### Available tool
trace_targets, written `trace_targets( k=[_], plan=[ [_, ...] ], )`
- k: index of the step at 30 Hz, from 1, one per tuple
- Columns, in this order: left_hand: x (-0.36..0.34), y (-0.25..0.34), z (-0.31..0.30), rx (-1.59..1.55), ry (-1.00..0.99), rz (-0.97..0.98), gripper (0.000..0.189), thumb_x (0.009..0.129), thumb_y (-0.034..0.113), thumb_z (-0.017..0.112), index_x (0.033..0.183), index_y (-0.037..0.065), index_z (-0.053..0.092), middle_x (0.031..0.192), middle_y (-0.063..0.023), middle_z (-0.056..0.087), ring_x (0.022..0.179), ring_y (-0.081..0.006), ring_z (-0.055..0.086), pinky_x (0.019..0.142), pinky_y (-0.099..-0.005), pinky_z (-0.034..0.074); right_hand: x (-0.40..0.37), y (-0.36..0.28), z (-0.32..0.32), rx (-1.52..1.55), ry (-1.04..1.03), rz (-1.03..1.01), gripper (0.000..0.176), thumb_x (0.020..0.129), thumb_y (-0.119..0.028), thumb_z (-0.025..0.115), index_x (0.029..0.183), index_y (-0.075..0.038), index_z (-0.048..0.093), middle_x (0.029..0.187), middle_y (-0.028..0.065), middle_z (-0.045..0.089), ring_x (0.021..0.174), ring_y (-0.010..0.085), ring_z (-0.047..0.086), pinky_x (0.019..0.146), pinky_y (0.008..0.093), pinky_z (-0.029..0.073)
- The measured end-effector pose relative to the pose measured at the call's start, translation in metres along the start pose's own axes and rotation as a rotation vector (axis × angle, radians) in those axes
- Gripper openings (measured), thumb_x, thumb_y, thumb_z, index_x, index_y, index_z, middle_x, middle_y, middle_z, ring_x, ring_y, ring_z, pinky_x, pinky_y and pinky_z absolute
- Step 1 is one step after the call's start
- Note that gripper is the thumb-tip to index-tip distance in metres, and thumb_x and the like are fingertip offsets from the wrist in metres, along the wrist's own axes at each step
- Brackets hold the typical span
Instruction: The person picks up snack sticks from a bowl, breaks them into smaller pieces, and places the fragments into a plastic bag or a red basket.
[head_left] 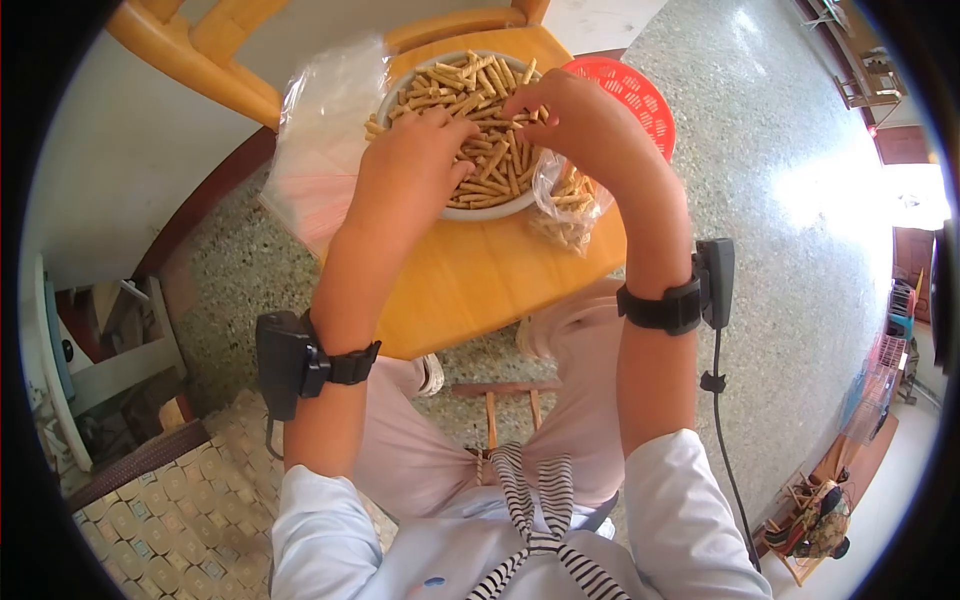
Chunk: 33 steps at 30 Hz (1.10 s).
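Observation:
A round pale bowl point(484, 213) heaped with short brown stick-shaped snacks point(490, 150) stands on a wooden chair seat point(450, 290). My left hand point(425, 150) rests over the bowl's left side, fingers curved onto the sticks and thumb apart from them. On the right side, my right hand point(565, 110) reaches over the rim with thumb and fingers apart, touching or just above the sticks. Against the bowl's lower right leans a clear plastic bag point(572, 215), partly filled with the same sticks, below my right wrist. No stick shows clearly gripped in either hand.
Flat clear plastic bags point(325, 150) lie left of the bowl, hanging past the seat's edge. A red perforated plastic basket point(645, 105) sits behind my right arm. My knees flank the chair's front. Black straps with devices point(670, 308) circle both forearms, and a cable hangs on the right.

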<state>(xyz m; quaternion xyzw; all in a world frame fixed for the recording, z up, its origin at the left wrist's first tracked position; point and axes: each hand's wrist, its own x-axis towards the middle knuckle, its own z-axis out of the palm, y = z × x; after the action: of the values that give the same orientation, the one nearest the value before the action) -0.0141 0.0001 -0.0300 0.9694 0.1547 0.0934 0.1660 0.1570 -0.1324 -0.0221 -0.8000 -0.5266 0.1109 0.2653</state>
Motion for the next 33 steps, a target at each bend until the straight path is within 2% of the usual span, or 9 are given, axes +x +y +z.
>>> trace_targets(
  k=[2,7,9,10,15,24,28,30,33],
  plan=[
    [0.002,0.001,-0.002,-0.007,-0.014,-0.003,0.029,0.085,0.013,0.070,0.114,0.011,0.068,0.100,-0.0080,0.066,0.102,-0.0305,0.062,0.089,-0.0416,0.051,-0.002,-0.002,0.000,-0.015,-0.009,0.009,0.026,0.083,-0.014,0.074,0.108,-0.015,0.075,0.098,0.0089,0.070,0.090,0.0245,0.066,0.080,0.0374,0.053],
    [0.004,0.006,0.000,-0.044,0.028,0.062,0.029,0.083,0.016,0.074,0.112,0.012,0.071,0.100,-0.0060,0.066,0.099,-0.0303,0.061,0.087,-0.0414,0.048,0.002,-0.006,0.001,-0.029,-0.064,0.022,0.027,0.084,-0.014,0.073,0.111,-0.016,0.074,0.097,0.0081,0.070,0.089,0.0236,0.067,0.077,0.0367,0.055],
    [0.002,0.008,0.002,-0.110,-0.001,0.060,0.029,0.083,0.018,0.076,0.111,0.013,0.072,0.100,-0.0055,0.066,0.097,-0.0297,0.061,0.087,-0.0404,0.046,0.005,-0.012,-0.004,-0.013,-0.220,0.178,0.024,0.085,-0.013,0.072,0.109,-0.014,0.072,0.096,0.0086,0.069,0.085,0.0237,0.069,0.071,0.0358,0.055],
    [0.002,0.009,0.003,-0.092,0.018,0.068,0.029,0.083,0.020,0.076,0.110,0.013,0.072,0.099,-0.0054,0.065,0.095,-0.0289,0.061,0.088,-0.0392,0.044,0.004,-0.011,-0.003,-0.013,-0.221,0.180,0.024,0.085,-0.013,0.072,0.109,-0.014,0.072,0.096,0.0086,0.069,0.085,0.0237,0.069,0.071,0.0358,0.055],
    [0.002,0.011,0.011,-0.038,0.085,0.087,0.027,0.083,0.021,0.076,0.108,0.014,0.073,0.097,-0.0048,0.065,0.091,-0.0271,0.062,0.089,-0.0373,0.041,0.002,-0.008,0.003,-0.035,-0.082,0.140,0.019,0.086,-0.013,0.070,0.105,-0.011,0.070,0.090,0.0078,0.069,0.083,0.0237,0.069,0.069,0.0359,0.055],
    [0.003,0.009,0.004,0.019,0.012,0.044,0.021,0.086,0.019,0.072,0.106,0.013,0.072,0.094,-0.0067,0.064,0.088,-0.0283,0.064,0.086,-0.0413,0.044,0.005,-0.005,0.000,-0.074,-0.110,0.085,0.017,0.085,-0.016,0.069,0.102,-0.011,0.071,0.088,0.0078,0.069,0.082,0.0254,0.068,0.069,0.0368,0.052],
    [0.005,0.011,0.003,-0.027,0.091,0.018,0.026,0.089,0.025,0.071,0.111,0.012,0.071,0.097,-0.0075,0.065,0.086,-0.0281,0.064,0.081,-0.0402,0.047,0.010,-0.010,-0.006,-0.054,-0.131,0.142,0.016,0.086,-0.017,0.070,0.101,-0.011,0.071,0.087,0.0066,0.070,0.080,0.0230,0.067,0.069,0.0362,0.052],
    [0.008,0.013,0.001,-0.072,0.121,-0.011,0.027,0.090,0.027,0.070,0.112,0.011,0.071,0.098,-0.0076,0.065,0.084,-0.0276,0.065,0.079,-0.0396,0.048,0.010,-0.015,-0.007,0.074,0.039,0.011,0.017,0.089,-0.019,0.071,0.103,-0.010,0.071,0.087,0.0061,0.071,0.078,0.0200,0.065,0.069,0.0352,0.052],
    [0.010,0.014,0.001,-0.176,0.205,-0.056,0.030,0.091,0.031,0.070,0.113,0.010,0.070,0.096,-0.0068,0.065,0.078,-0.0263,0.064,0.072,-0.0384,0.050,0.012,-0.020,-0.010,0.194,0.064,-0.072,0.018,0.090,-0.020,0.071,0.105,-0.009,0.071,0.087,0.0047,0.071,0.078,0.0170,0.064,0.071,0.0328,0.051]
  ],
)
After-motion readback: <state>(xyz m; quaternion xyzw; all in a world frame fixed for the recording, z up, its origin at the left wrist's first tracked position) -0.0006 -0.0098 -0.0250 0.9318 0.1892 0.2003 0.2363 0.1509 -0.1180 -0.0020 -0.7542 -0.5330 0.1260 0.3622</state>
